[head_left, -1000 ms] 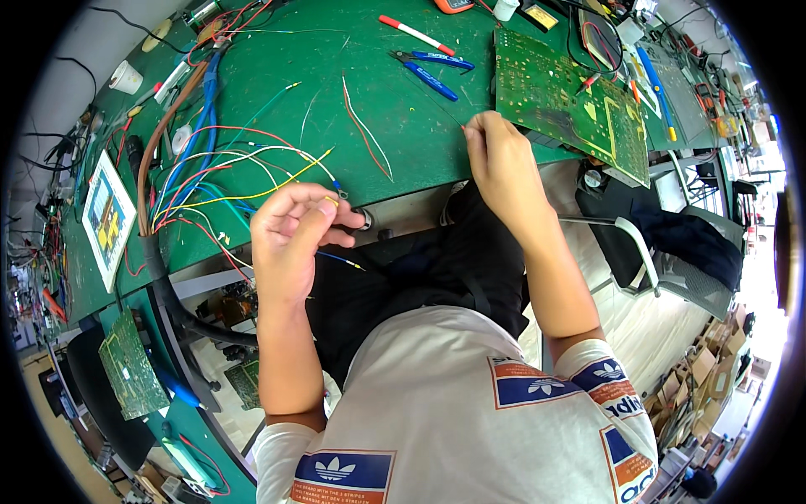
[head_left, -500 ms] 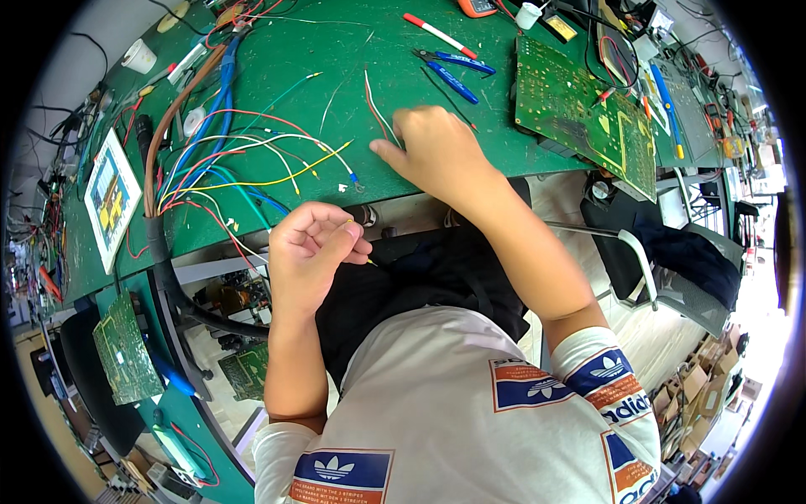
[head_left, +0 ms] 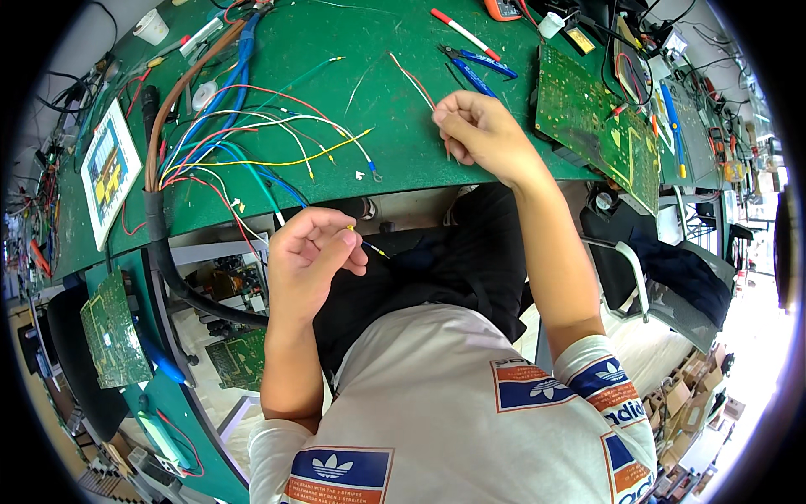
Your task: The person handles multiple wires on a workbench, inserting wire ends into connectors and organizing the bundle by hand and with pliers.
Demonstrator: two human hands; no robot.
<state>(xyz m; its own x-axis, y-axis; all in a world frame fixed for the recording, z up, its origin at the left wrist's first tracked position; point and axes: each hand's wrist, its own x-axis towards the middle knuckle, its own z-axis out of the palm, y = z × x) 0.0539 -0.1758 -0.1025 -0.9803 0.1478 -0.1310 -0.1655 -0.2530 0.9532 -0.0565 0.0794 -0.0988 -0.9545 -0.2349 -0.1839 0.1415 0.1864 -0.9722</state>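
Nearest you, your left hand [head_left: 315, 248] hangs before the table's front edge, thumb and index finger pinched on a small yellow piece [head_left: 351, 228], probably to leave its end exposed. Your curled fingers hide the rest, so what it belongs to is hard to tell. A blue wire [head_left: 375, 249] shows its yellow tip beyond that hand; whether it is gripped or merely passes behind, you can't see from here.

Just over the table [head_left: 302, 38], the coloured wires [head_left: 189, 160] fan from a black-sheathed cable [head_left: 158, 225], whose stiff sheath likely holds them together at the root while their ends spread apart.

Your right hand [head_left: 483, 134] is over loose red and white wires [head_left: 411, 79], fingers curled beside them; I cannot tell whether they grip, since your hand covers part of the wires.

To the right lies a green circuit board [head_left: 588, 126], and farther off, blue cutters [head_left: 474, 74] and a red-and-white marker [head_left: 466, 35], seemingly set within easy reach. The top edge crops the brown and blue cables [head_left: 245, 42].
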